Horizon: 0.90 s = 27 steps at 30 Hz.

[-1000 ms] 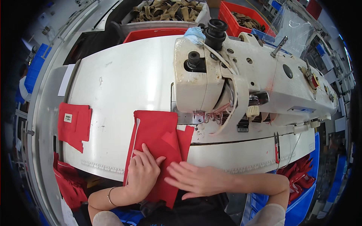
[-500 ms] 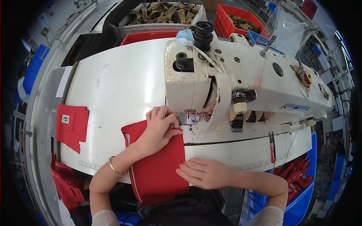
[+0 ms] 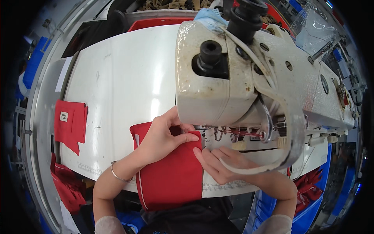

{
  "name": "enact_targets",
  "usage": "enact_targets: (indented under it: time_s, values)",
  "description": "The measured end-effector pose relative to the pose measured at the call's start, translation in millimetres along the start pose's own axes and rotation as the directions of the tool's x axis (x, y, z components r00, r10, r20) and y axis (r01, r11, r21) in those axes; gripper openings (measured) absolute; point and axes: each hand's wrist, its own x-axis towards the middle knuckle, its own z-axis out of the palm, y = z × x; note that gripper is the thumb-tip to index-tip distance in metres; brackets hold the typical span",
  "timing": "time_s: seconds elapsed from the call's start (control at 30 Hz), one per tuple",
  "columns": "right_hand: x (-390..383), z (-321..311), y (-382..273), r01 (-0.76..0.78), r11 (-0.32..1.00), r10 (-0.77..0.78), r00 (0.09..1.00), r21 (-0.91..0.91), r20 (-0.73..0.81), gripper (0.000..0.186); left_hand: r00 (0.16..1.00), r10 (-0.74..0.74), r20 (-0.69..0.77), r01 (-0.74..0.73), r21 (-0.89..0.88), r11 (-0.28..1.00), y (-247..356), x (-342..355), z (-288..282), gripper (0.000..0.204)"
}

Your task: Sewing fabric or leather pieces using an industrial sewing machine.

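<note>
Far to the left of the sewing machine [image 3: 210,93], a small red piece with a pale label [image 3: 70,126] lies flat on the white table [image 3: 117,74], near its left border; I suppose it is put there so that it stays out of the way of the work. Below this piece, also far to the left of the machine, more red fabric [image 3: 67,185] hangs beyond the table's border.

Next comes the large red cloth [image 3: 171,181], just in front of the machine and a little to its left. Its upper part rests on the table and its lower part reaches over the front border towards the person's body, which probably helps to keep it from sliding. The left hand [image 3: 167,136] pinches the upper right corner between thumb and fingers, close beside the machine's needle area, perhaps to keep the layers together there.

The right hand [image 3: 220,163] is in front of the machine, with its fingers half bent and the fingertips at the cloth's right edge, maybe for keeping this edge straight. Whether they grasp it or only touch it, I cannot tell.

To the right of the hands, in front of the machine's right end, a blue bin [image 3: 317,206] holds crumpled red pieces [image 3: 309,189], perhaps placed there to be within reach.
</note>
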Motion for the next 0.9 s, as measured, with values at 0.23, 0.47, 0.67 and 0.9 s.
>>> enact_targets:
  time_s: [0.23,0.47,0.67,0.9]
  values:
    - [-1.2,9.3,-4.0,-0.034,0.999,0.034,0.998,0.0,-0.045,0.047,0.988,-0.142,0.06,0.15,-0.172,0.974,-9.5,1.6,-1.0,0.043]
    - [-1.3,7.5,-3.4,-0.033,0.999,0.032,0.998,-0.018,-0.047,0.047,0.985,-0.16,0.063,0.168,-0.172,0.971,-6.9,3.0,0.2,0.043]
    - [-1.9,7.5,-7.0,-0.014,0.996,0.015,1.0,-0.092,0.003,0.04,0.998,-0.054,0.009,0.055,-0.034,0.998,-17.2,5.4,5.2,0.031]
    - [-3.5,17.2,-15.1,-0.256,0.944,0.246,0.966,0.206,0.075,0.037,0.891,0.429,0.15,-0.443,0.495,0.747,-37.9,-8.5,9.8,0.021]
